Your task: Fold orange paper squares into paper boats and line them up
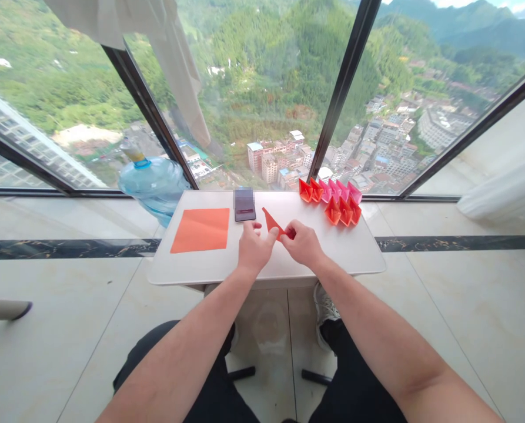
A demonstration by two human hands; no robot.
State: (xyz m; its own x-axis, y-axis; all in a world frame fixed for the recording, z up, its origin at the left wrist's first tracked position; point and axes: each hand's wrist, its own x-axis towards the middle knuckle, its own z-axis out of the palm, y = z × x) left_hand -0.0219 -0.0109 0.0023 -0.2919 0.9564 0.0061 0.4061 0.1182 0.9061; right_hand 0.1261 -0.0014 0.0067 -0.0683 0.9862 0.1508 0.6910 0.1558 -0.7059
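You had the folded piece of orange paper (271, 223) just to the right of the phone (244, 205) and a little nearer to you, its long narrow point slanting away toward the window. Your right hand (304, 239), farther right of the phone, was closed in a pinch — thumb and forefinger had hold of the paper's near corner, with the other fingers curled in. Your left hand (257, 242) lay directly on your side of the phone, half open, fingers loosely bent near its lower edge. That thumb stretched right toward the folded paper; whether it pressed on the paper or only came close, you could not tell from this view.

To the left of the phone, a flat orange sheet (200, 230) lay spread out. Well to the phone's right stood finished folded shapes in two rows: red ones (310, 190) and pink ones (339, 191) in the far row, and three more orange-red ones (342, 211) in the near row. All of this rested with the phone on a white table (209, 267). Farther left of the phone, past the sheet, a large blue water bottle (154, 182) stood beyond the table's edge — and behind the phone rose the tall window (266, 88).
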